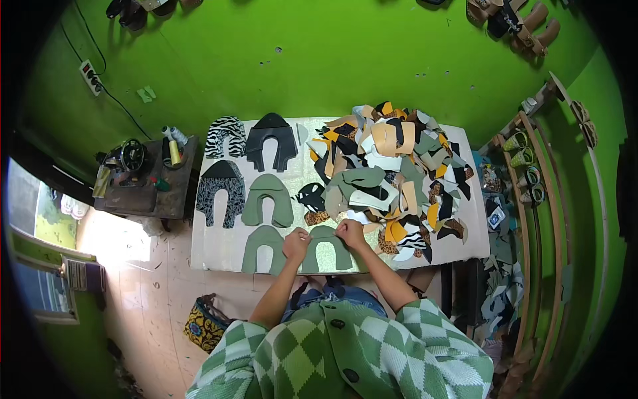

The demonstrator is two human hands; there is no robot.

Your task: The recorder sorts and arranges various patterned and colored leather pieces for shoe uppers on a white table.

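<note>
I'm pinching both hands, left hand [296,244] and right hand [350,233], onto the green arch-shaped piece [326,249] beside the heaped cutouts [392,179]

Even, bright light fills the sharp centre around the fingers. Daylight glares off the pale tiled floor [123,243] left of them. Fisheye edges bend and darken.

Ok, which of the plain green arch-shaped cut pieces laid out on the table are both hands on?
The front-row green arch-shaped piece nearest the person: left hand and right hand pinch its top. The other two green pieces lie untouched further left.
</note>
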